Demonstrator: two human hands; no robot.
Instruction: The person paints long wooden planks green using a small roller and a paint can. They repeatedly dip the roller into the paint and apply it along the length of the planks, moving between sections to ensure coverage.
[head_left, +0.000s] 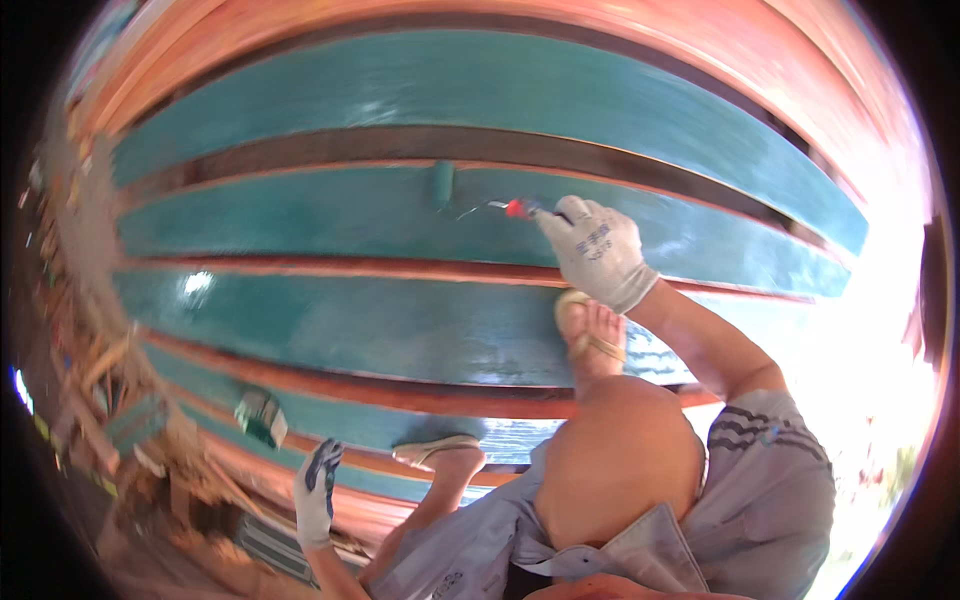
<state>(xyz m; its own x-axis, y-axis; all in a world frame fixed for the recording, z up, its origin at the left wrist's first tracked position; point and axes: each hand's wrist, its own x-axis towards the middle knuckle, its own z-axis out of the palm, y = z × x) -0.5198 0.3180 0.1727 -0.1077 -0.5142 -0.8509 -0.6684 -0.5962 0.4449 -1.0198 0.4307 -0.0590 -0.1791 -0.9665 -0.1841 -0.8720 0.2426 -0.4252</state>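
Observation:
My right hand point(598, 248), in a white knit glove, is closed round the handle of a small paint roller point(516, 208). The handle is red at its front end, and a thin wire frame leads to a roller sleeve coated in green. That sleeve rests on a green-painted plank point(310, 215), to the left of my hand. Lower left, my left hand point(315, 497) wears a white glove with dark patches on the finger side. Its fingers are stretched out and hold nothing I can see. A paint container point(262, 418) smeared with green stands just beyond it.
Several green planks run side by side, with reddish-brown strips and dark gaps between them. My sandalled feet point(592, 330) stand on the planks. Wood pieces and debris point(110, 365) lie along the left. Bright glare covers the right end.

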